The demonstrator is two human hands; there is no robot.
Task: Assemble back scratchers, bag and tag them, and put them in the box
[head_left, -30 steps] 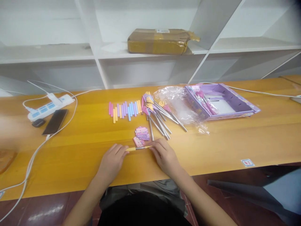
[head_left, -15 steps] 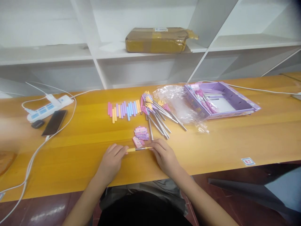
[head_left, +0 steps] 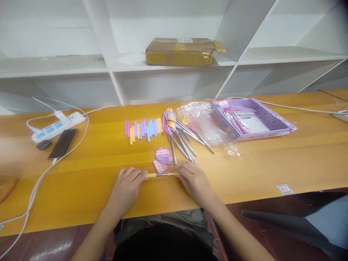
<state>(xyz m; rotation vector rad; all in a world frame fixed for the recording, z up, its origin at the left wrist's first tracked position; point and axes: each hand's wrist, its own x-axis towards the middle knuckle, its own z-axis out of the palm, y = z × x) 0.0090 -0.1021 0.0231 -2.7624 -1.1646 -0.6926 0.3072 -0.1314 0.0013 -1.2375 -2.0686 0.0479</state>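
Between my hands lies a back scratcher [head_left: 162,174] with a yellow handle, a short metal shaft and a yellow tip. My left hand [head_left: 129,184] is closed on the handle end. The fingers of my right hand [head_left: 192,180] pinch the yellow tip, whose far end they hide. Just beyond it sits a small pile of pink and purple printed cards [head_left: 162,159]. Farther back, metal rods with colourful hand-shaped heads [head_left: 182,139] lie heaped together. To their left, pink, yellow, purple and blue handle sleeves [head_left: 143,129] form a row.
A purple box [head_left: 272,134] holding wrapped pieces stands at the right, with clear plastic bags [head_left: 205,123] beside it. On the left are a phone [head_left: 63,144], a power strip [head_left: 58,127] and white cables. A taped parcel [head_left: 179,52] rests on the shelf behind.
My right hand has shifted slightly right along with the yellow tip, and more of the pale tip shows. The view has tilted a little; my left hand keeps its grip.
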